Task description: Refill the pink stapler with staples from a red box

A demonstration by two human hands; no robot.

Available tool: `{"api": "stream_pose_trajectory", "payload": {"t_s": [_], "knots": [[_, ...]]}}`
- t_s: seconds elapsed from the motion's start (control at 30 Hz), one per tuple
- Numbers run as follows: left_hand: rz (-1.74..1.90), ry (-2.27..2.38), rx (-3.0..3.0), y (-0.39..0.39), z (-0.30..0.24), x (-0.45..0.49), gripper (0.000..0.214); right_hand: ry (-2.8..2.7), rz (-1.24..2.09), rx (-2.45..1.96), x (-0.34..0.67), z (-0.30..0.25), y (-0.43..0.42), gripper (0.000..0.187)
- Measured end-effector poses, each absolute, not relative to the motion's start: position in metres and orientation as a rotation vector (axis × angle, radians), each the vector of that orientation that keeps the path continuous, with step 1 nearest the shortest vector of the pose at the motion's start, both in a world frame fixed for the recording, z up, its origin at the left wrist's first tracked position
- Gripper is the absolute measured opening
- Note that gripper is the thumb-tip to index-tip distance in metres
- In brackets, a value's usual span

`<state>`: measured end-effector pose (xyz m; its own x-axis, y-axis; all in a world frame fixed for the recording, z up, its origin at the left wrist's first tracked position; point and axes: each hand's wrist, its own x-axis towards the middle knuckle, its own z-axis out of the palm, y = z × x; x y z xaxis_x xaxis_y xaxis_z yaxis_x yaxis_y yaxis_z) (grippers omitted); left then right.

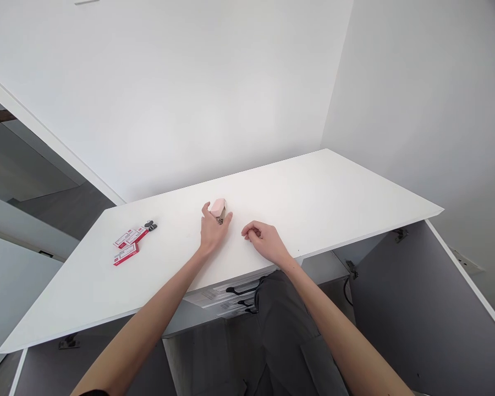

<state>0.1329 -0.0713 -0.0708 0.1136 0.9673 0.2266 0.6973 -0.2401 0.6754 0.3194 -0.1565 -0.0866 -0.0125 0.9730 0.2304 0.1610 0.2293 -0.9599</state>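
Note:
My left hand (213,232) is closed around a small pale pink box (218,207), thumb on its right side and fingers on its left. The box's near end looks open, and small dark metallic bits show there; I cannot make out what they are. To the right, just above the white top, my right hand (267,242) is curled with thumb and fingertips pinched together. Whatever lies between those fingertips, if anything, is too small to see. A short gap separates the right hand from the box.
Several red and white packets (126,254) lie on the left of the white cabinet top (313,192), beside small black objects (150,225). Below the front edge are drawers with black handles (245,288). An open cabinet door (416,297) stands at right. White walls rise behind.

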Motion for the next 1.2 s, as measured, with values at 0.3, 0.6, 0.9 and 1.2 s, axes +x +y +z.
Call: {"api": "stream_pose_trajectory", "payload": {"t_s": [0.3, 0.6, 0.9, 1.2], "knots": [[0.838, 1.216, 1.885, -0.078, -0.052, 0.139, 0.043, -1.308, 0.897, -1.169, 0.318, -0.086, -0.155, 0.018], [0.883, 1.206, 1.787, -0.069, -0.057, 0.134, 0.045, -1.248, 0.503, -1.34, 0.316, -0.097, -0.155, 0.04], [0.926, 1.206, 1.849, -0.063, -0.065, 0.133, 0.027, -1.691, 0.35, -1.31, 0.324, -0.09, -0.109, 0.037], [0.884, 1.247, 1.923, -0.064, -0.063, 0.133, 0.009, -1.952, 0.101, -1.185, 0.316, -0.091, -0.084, 0.024]]}}
